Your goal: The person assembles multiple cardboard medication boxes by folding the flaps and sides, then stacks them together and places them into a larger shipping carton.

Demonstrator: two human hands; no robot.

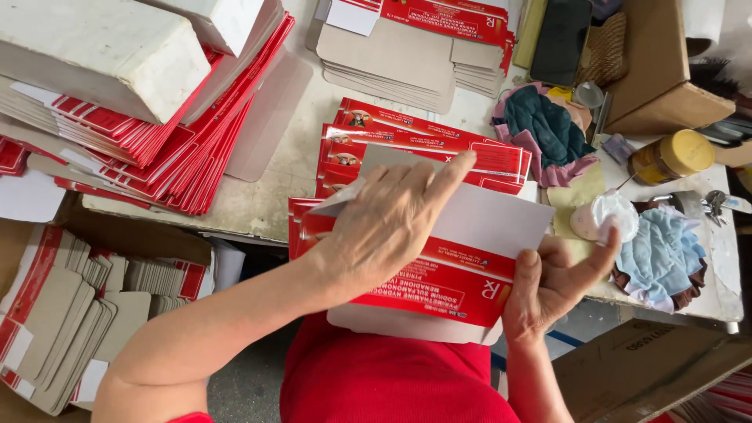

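Note:
A flat red and white carton blank (462, 270) lies tilted over my lap, in front of the table edge. My left hand (392, 215) presses flat on its top, fingers stretched toward the upper right, folding a white flap. My right hand (552, 282) grips the blank's right edge, thumb on the red face, fingers spread. Under and behind it lies a fanned pile of the same red blanks (423, 141) on the table.
A tall stack of red blanks (157, 149) weighted by a white block (94, 55) sits at left. Grey card stacks (392, 59) lie at the back. A yellow-lidded jar (674, 155), cloths (658, 251) and cardboard boxes (658, 70) crowd the right. More blanks (63, 313) fill a box lower left.

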